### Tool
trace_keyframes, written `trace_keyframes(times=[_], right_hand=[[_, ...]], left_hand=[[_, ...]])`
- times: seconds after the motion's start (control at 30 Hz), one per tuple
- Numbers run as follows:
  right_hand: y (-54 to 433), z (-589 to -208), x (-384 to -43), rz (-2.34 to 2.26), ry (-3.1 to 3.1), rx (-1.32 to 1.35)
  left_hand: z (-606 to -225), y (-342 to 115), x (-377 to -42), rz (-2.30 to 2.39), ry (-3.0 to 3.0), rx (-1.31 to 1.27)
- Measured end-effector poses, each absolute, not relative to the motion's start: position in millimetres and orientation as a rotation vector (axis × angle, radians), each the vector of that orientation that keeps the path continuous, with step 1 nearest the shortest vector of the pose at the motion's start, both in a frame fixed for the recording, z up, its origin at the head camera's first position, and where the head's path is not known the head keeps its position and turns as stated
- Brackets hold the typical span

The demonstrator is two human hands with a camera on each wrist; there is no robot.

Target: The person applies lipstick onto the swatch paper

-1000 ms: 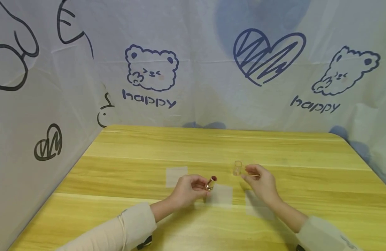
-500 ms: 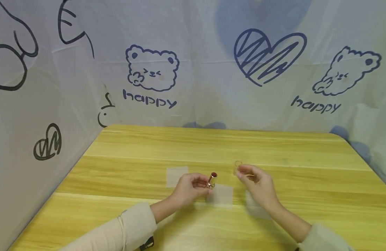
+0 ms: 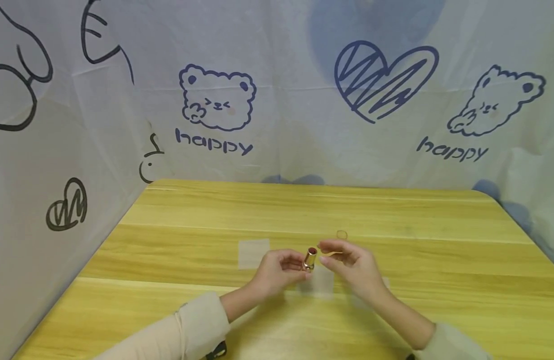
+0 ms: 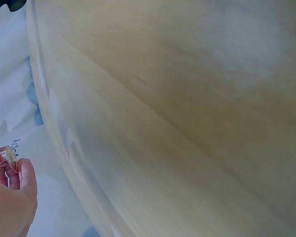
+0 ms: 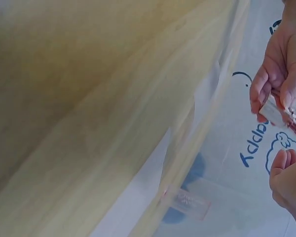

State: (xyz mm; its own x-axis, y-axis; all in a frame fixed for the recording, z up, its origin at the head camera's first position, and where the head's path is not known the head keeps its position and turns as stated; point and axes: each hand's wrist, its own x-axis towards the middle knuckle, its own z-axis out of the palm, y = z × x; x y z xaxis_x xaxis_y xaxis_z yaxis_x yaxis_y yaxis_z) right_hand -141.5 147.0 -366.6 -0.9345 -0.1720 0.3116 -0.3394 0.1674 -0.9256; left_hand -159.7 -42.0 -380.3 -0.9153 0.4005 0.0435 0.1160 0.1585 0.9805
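My left hand (image 3: 277, 272) holds a lipstick (image 3: 310, 259) upright by its lower part, a shiny gold tube with a dark red top. In the right wrist view its base (image 5: 272, 111) looks clear and squarish between the fingers of that hand. My right hand (image 3: 355, 267) is just to the right of the lipstick, fingers bent loosely with a gap to the thumb and nothing between them. Behind the right hand stands a clear cap (image 3: 342, 234), mostly hidden in the head view. The right wrist view shows the cap (image 5: 190, 203) as a see-through box on the table.
Pale rectangular patches lie on the wood-patterned table (image 3: 191, 210): one patch (image 3: 253, 253) left of the hands, another patch (image 3: 323, 284) below the lipstick, and a third mostly under the right arm. A drawn-on white cloth (image 3: 277, 100) hangs behind the table.
My right hand moved left, first over the clear cap, then away from it to the lipstick. The cap stayed in place. My left hand shifted slightly right, tilting the lipstick more upright.
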Motion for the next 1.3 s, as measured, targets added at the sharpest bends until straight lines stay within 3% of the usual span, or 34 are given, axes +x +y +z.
trace_keyframes(times=[0.3,0.87,1.3], right_hand=[[143,-369,-143,1.876,-2.308,0.585],[141,-367,-145,1.828,-2.428,0.460],[148,-358,-149,1.877,-2.449,0.664]], left_hand=[[-382,-38,-160,1.842,2.193,0.534],[-384,-35,-161,1.837,2.177,0.524],[-386,-43,-166,1.723,2.103,0.683]])
